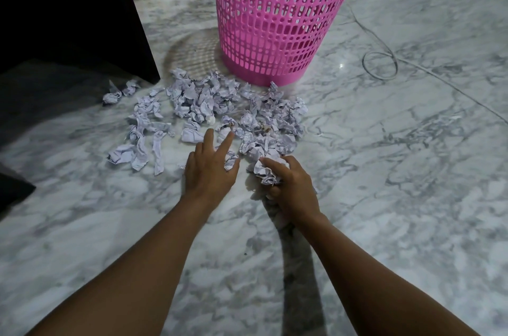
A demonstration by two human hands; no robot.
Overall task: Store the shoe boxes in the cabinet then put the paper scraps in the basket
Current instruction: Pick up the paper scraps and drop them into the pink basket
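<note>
Right hand (292, 185) clutches paper scraps (266, 172), left hand (210, 168) spread

Left grip (210, 170): a bare hand seen from its back, with slim fingers.
Right grip (291, 184): a bare hand, knuckles showing.
Left forearm (143, 267): bare and slender, down to the frame's lower edge.
Right forearm (371, 267): bare and slender likewise.

We seem to be in a room of a home: a polished, grey-veined marble floor (384, 170), a pink plastic basket (275, 19) standing on it, dark wooden furniture (68, 19) at the left, a thin cable (379, 63) looping across it.
</note>
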